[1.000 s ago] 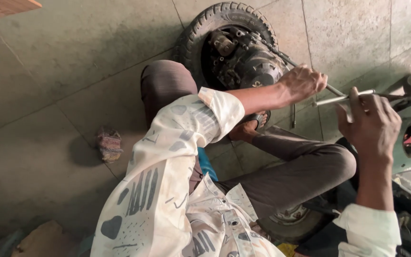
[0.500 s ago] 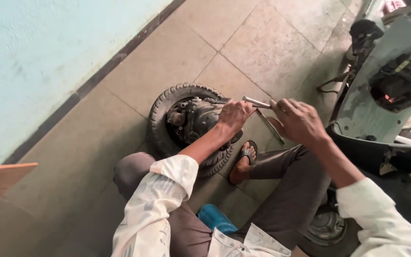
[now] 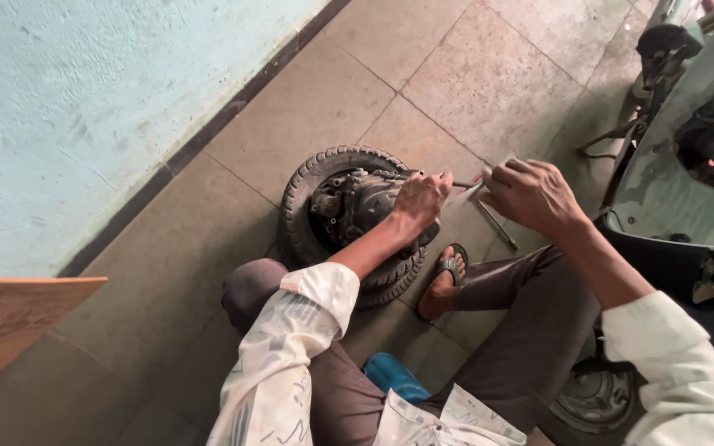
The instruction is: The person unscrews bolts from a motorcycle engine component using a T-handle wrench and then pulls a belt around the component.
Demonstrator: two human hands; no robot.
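A small scooter wheel [image 3: 316,177] with a black tyre and a dark engine hub [image 3: 357,202] lies on the tiled floor in front of me. My left hand [image 3: 419,202] rests on the hub's right side, fingers curled round a thin metal rod [image 3: 462,184] with a red tip. My right hand [image 3: 530,194] is closed on the other end of that rod, just right of the wheel. A second thin metal tool [image 3: 496,225] lies on the floor below my right hand. My sandalled foot [image 3: 444,281] sits beside the tyre.
A grey-green scooter body [image 3: 671,165] stands at the right, its wheel [image 3: 597,400] near my knee. A pale blue wall [image 3: 84,107] runs along the left. A cardboard sheet [image 3: 10,318] juts in at the lower left. A blue object [image 3: 394,376] lies under my legs.
The view has swung from close on the wheel to higher and wider, taking in the wall and scooter. Both hands have stayed together at the rod beside the wheel hub.
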